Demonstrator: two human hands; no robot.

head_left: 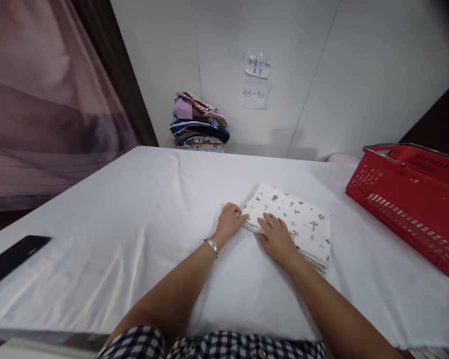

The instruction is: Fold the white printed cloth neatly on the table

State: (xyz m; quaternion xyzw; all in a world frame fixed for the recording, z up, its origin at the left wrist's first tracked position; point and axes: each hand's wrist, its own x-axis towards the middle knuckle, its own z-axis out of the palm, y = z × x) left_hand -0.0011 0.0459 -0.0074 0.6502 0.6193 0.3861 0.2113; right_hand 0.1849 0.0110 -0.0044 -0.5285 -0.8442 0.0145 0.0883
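A folded white cloth with small printed figures lies on the white-covered table, a little right of centre. My left hand grips the cloth's near left corner, fingers curled around its edge; a bracelet sits on that wrist. My right hand rests flat on top of the cloth's near left part, fingers spread, pressing down.
A red plastic basket stands at the table's right edge. A stack of folded clothes sits at the back against the white wall, below two paper notes. A black phone lies at the table's left edge. A curtain hangs at left.
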